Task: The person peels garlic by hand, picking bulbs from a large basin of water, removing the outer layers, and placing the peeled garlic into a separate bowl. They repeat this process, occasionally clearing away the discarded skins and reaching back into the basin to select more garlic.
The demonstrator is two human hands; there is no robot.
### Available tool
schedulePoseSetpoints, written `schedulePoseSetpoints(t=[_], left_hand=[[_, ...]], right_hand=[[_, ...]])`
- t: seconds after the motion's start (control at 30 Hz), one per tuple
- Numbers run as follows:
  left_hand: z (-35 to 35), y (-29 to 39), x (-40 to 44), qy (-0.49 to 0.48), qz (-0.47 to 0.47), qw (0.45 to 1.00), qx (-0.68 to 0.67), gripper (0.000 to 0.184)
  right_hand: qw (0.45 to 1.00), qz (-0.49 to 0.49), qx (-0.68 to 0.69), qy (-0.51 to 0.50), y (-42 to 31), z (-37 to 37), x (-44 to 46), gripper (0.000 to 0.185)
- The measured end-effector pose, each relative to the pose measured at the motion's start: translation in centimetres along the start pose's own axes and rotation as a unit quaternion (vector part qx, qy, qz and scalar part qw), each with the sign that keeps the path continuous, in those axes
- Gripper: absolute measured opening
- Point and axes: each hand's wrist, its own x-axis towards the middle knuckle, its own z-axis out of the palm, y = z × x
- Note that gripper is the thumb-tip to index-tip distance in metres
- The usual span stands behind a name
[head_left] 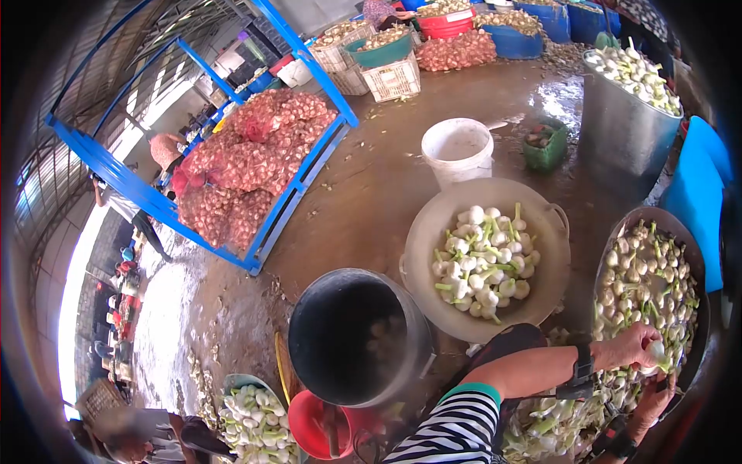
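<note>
Over the edge of a wide tub (702, 286) at the right, my left hand (627, 348) is closed, with a pale garlic bulb (657, 353) with a green stem at its fingertips. My right hand (654, 402) is just below, close to the same bulb, its fingers curled. A small dark thing shows near its fingertips, too unclear to name. Many unpeeled garlic bulbs (638, 271) with stems fill the tub. Beneath my forearms lies a heap of peeled-off skins and leaves (553, 429). A wide metal basin (421, 271) beside my left arm holds clean white garlic (483, 267).
A dark bucket (297, 340), red bowl (297, 425) and white bucket (456, 151) stand nearby. A tall metal drum (618, 131) of garlic is at upper right, by a blue chair (688, 201). A blue frame (270, 232) bears red net sacks (247, 155). Other people sit and stand at left.
</note>
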Motion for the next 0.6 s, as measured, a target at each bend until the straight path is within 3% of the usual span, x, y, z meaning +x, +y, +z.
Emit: schedulePoseSetpoints(t=[0.07, 0.17, 0.2, 0.27, 0.33, 0.37, 0.43, 0.47, 0.5, 0.57, 0.6], left_hand=[[0.3, 0.7, -0.1, -0.017, -0.004, 1.000, -0.020, 0.035], [0.4, 1.0, -0.3, -0.031, 0.002, 0.998, -0.047, 0.033], [0.7, 0.4, 0.0, -0.047, 0.030, 0.995, -0.087, 0.032], [1.6, 1.6, -0.7, -0.043, 0.019, 0.994, -0.101, 0.033], [1.8, 1.6, -0.7, -0.095, 0.014, 0.980, -0.174, 0.036], [1.9, 2.1, -0.8, -0.109, 0.014, 0.975, -0.192, 0.036], [1.3, 3.1, -0.8, -0.110, 0.008, 0.980, -0.166, 0.035], [1.0, 3.0, -0.8, -0.080, -0.001, 0.980, -0.182, 0.037], [0.9, 2.5, -0.6, -0.054, -0.012, 0.978, -0.199, 0.038], [-0.1, 0.5, 0.7, -0.006, -0.023, 0.979, -0.201, 0.042], [-0.3, 0.8, 0.4, 0.002, -0.040, 0.979, -0.199, 0.041]], right_hand=[[0.998, 0.036, 0.007, 0.045, -0.2, -0.5, -0.4, 0.027], [0.986, 0.011, -0.115, 0.122, -0.3, 1.6, -0.8, 0.024], [0.964, 0.007, -0.242, 0.114, -0.8, 2.8, -0.8, 0.022], [0.865, -0.003, -0.490, 0.107, -1.6, 5.3, -0.7, 0.017], [0.883, -0.035, -0.461, 0.078, 1.0, 3.7, -0.9, 0.019], [0.910, 0.010, -0.408, 0.068, 5.2, 0.1, -1.4, 0.022], [0.927, 0.203, -0.314, 0.038, 13.4, -5.6, -2.6, 0.028], [0.891, 0.322, -0.319, -0.005, 16.1, -6.9, -3.7, 0.032], [0.823, 0.094, -0.559, -0.032, 14.8, -3.6, -5.7, 0.020], [0.787, 0.026, -0.613, -0.067, 10.9, -0.3, -6.1, 0.014], [0.864, 0.202, -0.455, -0.075, 10.6, -3.1, -4.2, 0.018]])
